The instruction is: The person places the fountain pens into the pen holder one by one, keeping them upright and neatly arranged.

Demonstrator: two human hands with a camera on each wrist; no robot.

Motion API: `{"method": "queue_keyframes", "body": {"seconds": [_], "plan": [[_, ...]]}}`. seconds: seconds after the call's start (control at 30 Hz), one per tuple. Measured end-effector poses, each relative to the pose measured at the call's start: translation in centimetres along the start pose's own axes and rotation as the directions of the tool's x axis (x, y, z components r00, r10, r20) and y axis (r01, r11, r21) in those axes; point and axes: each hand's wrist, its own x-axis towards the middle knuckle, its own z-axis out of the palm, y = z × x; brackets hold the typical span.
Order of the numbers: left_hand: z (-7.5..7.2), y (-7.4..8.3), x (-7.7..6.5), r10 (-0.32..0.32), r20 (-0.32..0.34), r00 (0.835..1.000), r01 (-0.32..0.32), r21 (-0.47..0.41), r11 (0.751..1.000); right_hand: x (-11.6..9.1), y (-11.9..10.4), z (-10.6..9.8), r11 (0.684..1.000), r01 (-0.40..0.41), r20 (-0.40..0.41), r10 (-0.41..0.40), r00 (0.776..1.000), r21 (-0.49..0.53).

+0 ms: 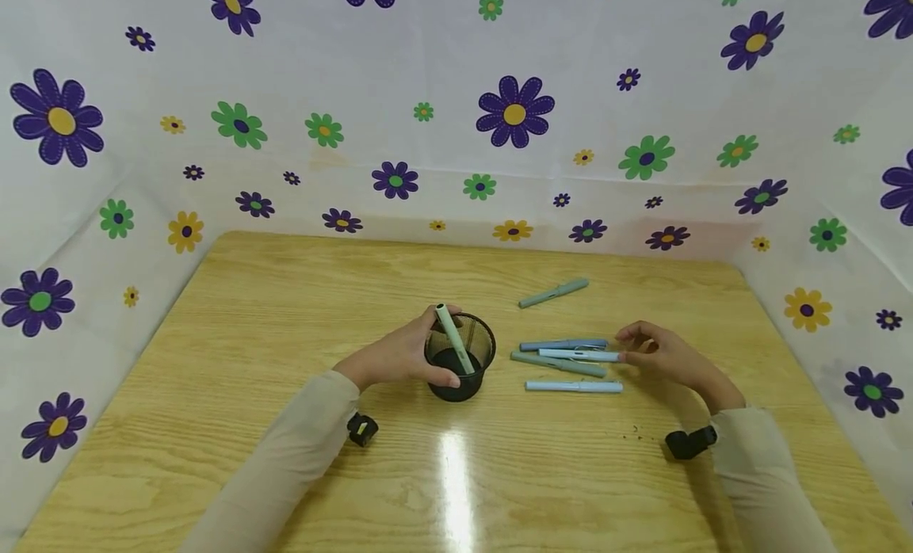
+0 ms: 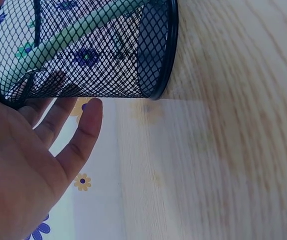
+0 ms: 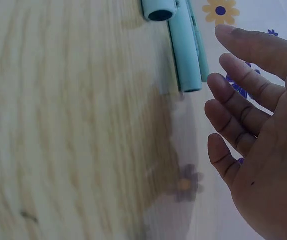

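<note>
On the table in the head view stands a black mesh pen cup [image 1: 479, 331], and my left hand [image 1: 399, 355] grips it around its left side. A pale green pen [image 1: 455, 339] leans inside the cup, its end sticking above the rim; the left wrist view shows the same pen [image 2: 83, 27] through the mesh. My right hand [image 1: 663, 355], fingers loosely bent, is by the right end of a light blue pen [image 1: 578, 355]. That pen overlaps a darker blue pen [image 1: 563, 345] and a grey-green pen [image 1: 559, 364]. In the right wrist view the fingers look apart from the pens.
Nearer the front lies another pale blue pen [image 1: 574, 387]. Farther back, a grey-green pen [image 1: 553, 293] lies at a slant. Small dark specks [image 1: 638, 434] dot the wooden table [image 1: 321, 474]. A flower-printed white cloth [image 1: 399, 78] encloses the back and sides.
</note>
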Motion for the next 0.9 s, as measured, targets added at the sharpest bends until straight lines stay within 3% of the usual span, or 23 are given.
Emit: {"method": "queue_keyframes", "body": {"seconds": [0.9], "plan": [[-0.1, 0.1, -0.1, -0.033, 0.012, 0.999, 0.034, -0.030, 0.999, 0.0, 1.4, 0.4, 0.997, -0.078, 0.067, 0.077, 0.995, 0.003]]}}
